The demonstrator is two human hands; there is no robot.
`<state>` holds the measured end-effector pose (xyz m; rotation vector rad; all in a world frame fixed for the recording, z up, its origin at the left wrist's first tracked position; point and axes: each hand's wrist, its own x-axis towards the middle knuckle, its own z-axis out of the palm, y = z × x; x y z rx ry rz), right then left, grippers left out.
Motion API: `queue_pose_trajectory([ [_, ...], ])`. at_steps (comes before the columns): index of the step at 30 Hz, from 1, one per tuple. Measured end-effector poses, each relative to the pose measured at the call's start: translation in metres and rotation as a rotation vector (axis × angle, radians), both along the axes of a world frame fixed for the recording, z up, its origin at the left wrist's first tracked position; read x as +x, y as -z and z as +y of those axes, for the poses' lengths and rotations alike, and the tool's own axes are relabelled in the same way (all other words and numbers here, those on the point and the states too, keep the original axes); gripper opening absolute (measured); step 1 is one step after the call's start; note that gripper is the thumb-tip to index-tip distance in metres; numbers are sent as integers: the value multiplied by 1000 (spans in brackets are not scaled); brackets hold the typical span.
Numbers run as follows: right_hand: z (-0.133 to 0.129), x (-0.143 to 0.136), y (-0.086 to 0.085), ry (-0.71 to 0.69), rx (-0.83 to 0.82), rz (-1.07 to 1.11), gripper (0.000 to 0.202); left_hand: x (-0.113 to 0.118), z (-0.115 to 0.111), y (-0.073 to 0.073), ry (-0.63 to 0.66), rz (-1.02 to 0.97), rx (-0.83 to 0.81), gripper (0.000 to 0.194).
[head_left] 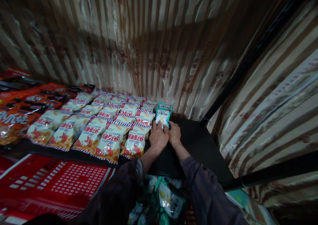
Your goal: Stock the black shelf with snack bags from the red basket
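A green-and-white snack bag [162,115] leans on the black shelf, with another green bag [165,106] partly visible right behind it. My left hand [158,136] is on the lower front of the front bag, fingers over its face. Against the bag's lower right edge, my right hand [175,133] has its fingers curled, their tips partly hidden. Together the hands hold the bag between them. Directly left stand rows of white snack bags [136,139] with red lettering and striped edges. More green snack bags [171,198] lie below the shelf, between my forearms.
Orange-and-black snack bags [15,119] fill the shelf's left part. A red plastic basket [59,175] is below the front edge at left. Striped sheeting [159,46] hangs behind and at right, near a dark metal post [223,89]. The black shelf [198,149] extends rightward.
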<state>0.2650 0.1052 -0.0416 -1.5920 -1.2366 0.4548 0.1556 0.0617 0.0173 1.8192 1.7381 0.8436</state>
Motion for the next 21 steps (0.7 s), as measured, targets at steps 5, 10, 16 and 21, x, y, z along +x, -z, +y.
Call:
queue_pose_trajectory([
  [5,0,-7,-7,6,-18,-98,46,-1,1,-3,2,32,-23,52],
  [10,-2,-13,-14,-25,-102,-149,50,-1,1,-4,-12,50,-30,49],
  [16,-6,-15,-16,-29,-126,-288,49,0,3,-1,-4,57,27,50],
  [21,-8,-15,-16,-42,-135,-327,45,1,7,4,-1,32,32,49],
])
